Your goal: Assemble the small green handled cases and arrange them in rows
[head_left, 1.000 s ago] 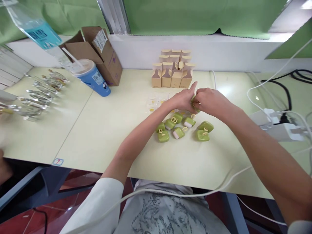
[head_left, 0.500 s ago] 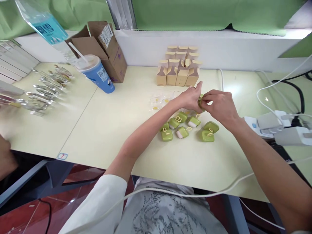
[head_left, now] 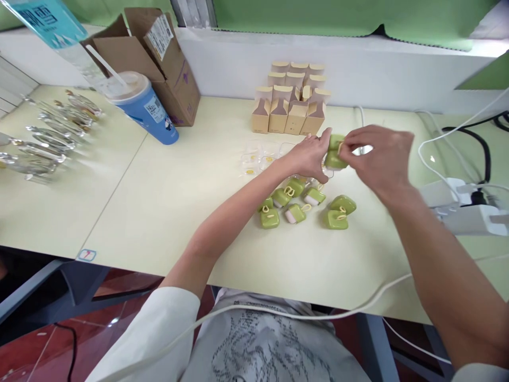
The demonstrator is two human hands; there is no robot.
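Note:
My right hand (head_left: 382, 159) is closed in a pinch on the cord loop of a small green case (head_left: 336, 157), held up off the table. Beside that case is my left hand (head_left: 312, 158), its thumb and fingers apart; whether it touches the case I cannot tell. Below my hands several similar green cases lie loosely grouped, some with pale undersides, among them a case with a yellow loop (head_left: 295, 213). A pair of green cases (head_left: 338, 219) sits to the right. Clear plastic pieces with yellow stickers (head_left: 251, 162) lie left of my left hand, partly covered by it.
Open kraft boxes (head_left: 296, 118) stand in rows against the wall. At left are a blue cup (head_left: 153, 114) with a straw, a clear bottle (head_left: 55, 32), a cardboard carton (head_left: 175, 79) and glassy objects (head_left: 43, 143). White chargers (head_left: 473, 217) and cables occupy the right.
My right hand has moved right and slightly up, and the green case shows more fully. My left hand's fingers have come apart from the case. The view has shifted slightly.

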